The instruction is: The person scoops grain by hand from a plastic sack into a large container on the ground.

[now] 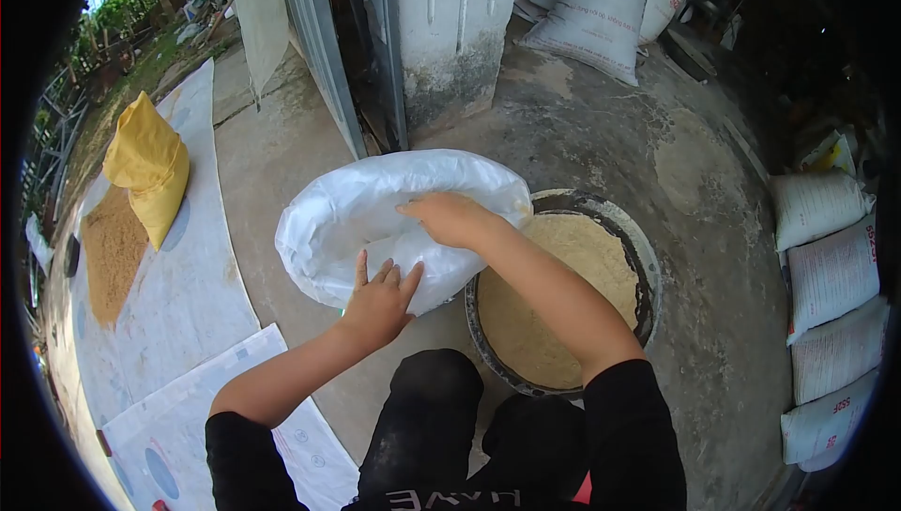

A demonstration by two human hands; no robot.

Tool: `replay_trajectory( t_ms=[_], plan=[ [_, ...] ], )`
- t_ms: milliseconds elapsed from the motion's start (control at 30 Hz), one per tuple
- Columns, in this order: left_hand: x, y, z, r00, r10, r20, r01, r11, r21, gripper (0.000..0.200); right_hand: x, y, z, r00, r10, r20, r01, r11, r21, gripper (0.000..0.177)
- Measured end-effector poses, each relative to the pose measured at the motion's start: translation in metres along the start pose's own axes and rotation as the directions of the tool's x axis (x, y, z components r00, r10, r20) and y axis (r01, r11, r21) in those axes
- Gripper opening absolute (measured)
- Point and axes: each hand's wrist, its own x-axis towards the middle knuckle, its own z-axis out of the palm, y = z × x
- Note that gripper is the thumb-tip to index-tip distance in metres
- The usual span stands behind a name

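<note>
An open white plastic sack (319, 201) stands in front of me, its wide mouth facing up and its rim folded outward. My left hand (378, 303) lies on the near side of the sack, fingers spread against the plastic. Over the sack's right part reaches my right hand (452, 220), its fingertips inside the mouth; whether they pinch anything is too small to tell. Right beside the sack, partly under my right forearm, is a round dark tub (651, 272) filled with pale tan powder (535, 323).
A yellow sack (155, 168) and a heap of brown grain (114, 248) rest on a pale sheet (202, 229) at left. Full white sacks (605, 18) stand at the back, with several more (835, 276) stacked along the right. A metal door (324, 42) stands behind the open sack.
</note>
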Motion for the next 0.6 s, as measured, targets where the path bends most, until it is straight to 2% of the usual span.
replay_trajectory(
  t_ms=[33,67,100,133,167,200,267,300,367,400,433,467,500,533,600],
  plan=[
    [0.005,0.005,0.015,1.0,0.003,-0.017,-0.003,1.0,0.031,0.062,0.013,0.004,0.004,0.997,0.077,0.013,-0.078,0.996,0.046,0.036],
    [0.008,0.015,0.013,0.998,-0.012,0.056,0.013,1.0,-0.017,0.055,0.025,0.01,0.002,0.993,0.12,0.011,-0.121,0.991,0.052,0.037],
    [0.008,0.023,0.018,0.997,0.063,0.044,-0.062,0.998,-0.029,0.053,0.036,0.017,-0.003,0.986,0.167,0.008,-0.167,0.984,0.055,0.039],
    [0.004,0.031,0.019,0.984,0.163,0.075,-0.161,0.986,-0.029,0.043,0.043,0.026,-0.008,0.984,0.177,-0.001,-0.177,0.983,0.058,0.039],
    [0.0,0.036,0.017,0.959,0.263,0.107,-0.261,0.965,-0.035,0.033,0.049,0.036,-0.012,0.957,0.288,0.023,-0.289,0.956,0.057,0.04],
    [-0.002,0.039,0.013,0.955,0.275,0.111,-0.272,0.962,-0.038,0.033,0.051,0.044,-0.013,0.917,0.395,0.052,-0.398,0.916,0.053,0.04],
    [-0.007,0.044,0.007,0.888,0.365,0.28,-0.356,0.931,-0.085,0.027,0.05,0.054,-0.01,0.893,0.444,0.075,-0.449,0.89,0.074,0.041],
    [-0.007,0.041,0.006,0.879,0.38,0.287,-0.371,0.924,-0.087,0.027,0.048,0.057,-0.008,0.871,0.482,0.093,-0.489,0.868,0.088,0.042],
    [-0.002,0.033,0.001,0.899,0.344,0.27,-0.311,0.937,-0.158,0.026,0.043,0.06,0.008,0.877,0.472,0.088,-0.479,0.872,0.097,0.038],
    [0.002,0.036,-0.013,0.881,0.294,0.37,-0.266,0.956,-0.126,0.024,0.042,0.065,0.024,0.942,0.333,-0.037,-0.325,0.935,0.144,0.037],
    [0.003,0.041,-0.018,0.876,0.307,0.373,-0.28,0.952,-0.124,0.024,0.039,0.073,0.037,0.968,0.187,-0.164,-0.16,0.973,0.167,0.036],
    [0.003,0.045,-0.02,0.91,0.266,0.319,-0.24,0.963,-0.122,0.022,0.027,0.069,0.031,0.965,0.204,-0.168,-0.175,0.969,0.172,0.036],
    [0.005,0.051,-0.022,0.937,0.229,0.265,-0.202,0.971,-0.126,0.021,0.009,0.058,0.014,0.987,0.154,-0.055,-0.129,0.941,0.312,0.035],
    [0.007,0.06,-0.025,0.928,0.255,0.272,-0.225,0.965,-0.134,0.021,-0.012,0.051,-0.001,0.995,0.09,0.047,-0.101,0.887,0.45,0.036],
    [0.015,0.084,-0.027,0.968,0.235,-0.085,-0.247,0.948,-0.199,0.034,-0.061,0.052,-0.023,0.99,0.127,0.055,-0.137,0.838,0.528,0.035]
  ],
)
